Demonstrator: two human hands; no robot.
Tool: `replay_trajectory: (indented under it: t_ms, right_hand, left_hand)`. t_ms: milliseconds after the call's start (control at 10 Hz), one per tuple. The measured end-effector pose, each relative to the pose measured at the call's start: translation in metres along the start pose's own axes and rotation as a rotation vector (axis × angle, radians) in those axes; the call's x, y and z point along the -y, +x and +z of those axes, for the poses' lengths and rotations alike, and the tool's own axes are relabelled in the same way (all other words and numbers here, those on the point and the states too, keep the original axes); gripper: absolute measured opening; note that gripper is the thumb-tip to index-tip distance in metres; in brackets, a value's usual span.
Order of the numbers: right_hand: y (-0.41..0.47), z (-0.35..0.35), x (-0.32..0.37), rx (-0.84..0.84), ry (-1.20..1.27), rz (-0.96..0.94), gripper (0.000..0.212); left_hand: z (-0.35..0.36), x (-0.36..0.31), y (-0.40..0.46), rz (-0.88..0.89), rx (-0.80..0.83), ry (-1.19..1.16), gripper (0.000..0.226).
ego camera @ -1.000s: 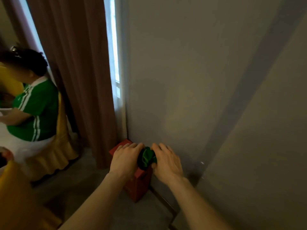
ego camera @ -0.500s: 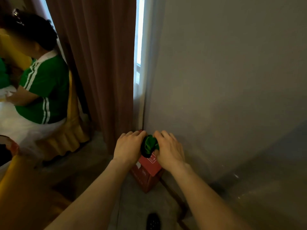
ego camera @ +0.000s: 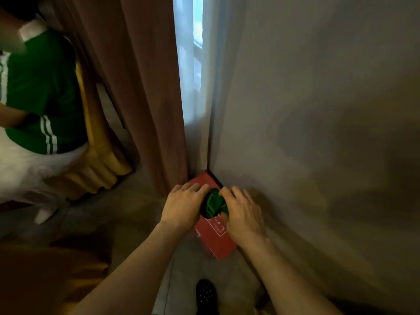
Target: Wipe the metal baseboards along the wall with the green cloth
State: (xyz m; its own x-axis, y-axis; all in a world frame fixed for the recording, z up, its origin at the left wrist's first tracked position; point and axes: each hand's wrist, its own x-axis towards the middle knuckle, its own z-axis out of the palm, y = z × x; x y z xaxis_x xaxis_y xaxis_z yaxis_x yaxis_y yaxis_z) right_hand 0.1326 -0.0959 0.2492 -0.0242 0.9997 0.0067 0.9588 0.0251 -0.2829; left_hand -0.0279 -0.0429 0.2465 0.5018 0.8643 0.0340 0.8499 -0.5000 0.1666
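Observation:
The green cloth [ego camera: 213, 203] is bunched up between my two hands, above a red box [ego camera: 216, 241] that stands on the floor against the grey wall. My left hand [ego camera: 183, 206] grips the cloth from the left and my right hand [ego camera: 244, 214] grips it from the right, fingers curled over it. The baseboard [ego camera: 254, 267] runs as a dark strip along the foot of the wall, to the right of and behind the box; most of it is in shadow.
A brown curtain [ego camera: 141, 87] hangs left of the wall corner beside a narrow window strip [ego camera: 193, 64]. A person in a green shirt [ego camera: 38, 92] sits on a yellow-skirted chair at the left. My dark shoe [ego camera: 205, 294] shows at the bottom.
The view has tilted down and shifted, so the hands, cloth and red box sit nearer the middle. Both hands keep hold of the bunched cloth over the box.

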Motion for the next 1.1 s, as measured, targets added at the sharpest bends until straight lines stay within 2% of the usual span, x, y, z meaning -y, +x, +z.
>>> replay_trajectory:
  t_ms: [100, 400, 500, 600, 700, 800, 900, 1100]
  right_hand:
    - [0.022, 0.032, -0.029, 0.055, -0.001, 0.014, 0.046]
    - [0.047, 0.142, -0.095, 0.299, 0.009, 0.097, 0.041]
    - [0.042, 0.175, -0.108, 0.337, 0.049, 0.114, 0.045]
    - [0.035, 0.202, -0.116, 0.395, 0.053, 0.115, 0.058]
    - [0.026, 0.216, -0.120, 0.532, 0.030, 0.107, 0.076]
    - [0.021, 0.222, -0.124, 0.585, -0.068, 0.062, 0.084]
    - [0.015, 0.226, -0.127, 0.579, -0.107, 0.064, 0.089]
    - [-0.005, 0.219, -0.131, 0.551, -0.131, 0.109, 0.101]
  left_hand:
    - [0.041, 0.003, 0.026, -0.017, 0.074, -0.007, 0.032]
    - [0.175, 0.006, 0.052, -0.056, 0.235, -0.040, 0.043]
    - [0.215, 0.006, 0.046, -0.084, 0.289, -0.060, 0.054]
    - [0.247, 0.010, 0.035, -0.153, 0.367, -0.094, 0.076]
    - [0.263, 0.009, 0.019, -0.150, 0.450, -0.173, 0.094]
    - [0.274, 0.006, 0.007, -0.081, 0.505, -0.161, 0.096]
    - [0.280, 0.007, 0.002, -0.105, 0.540, -0.138, 0.097]
    - [0.253, 0.010, -0.007, -0.108, 0.478, -0.092, 0.100]
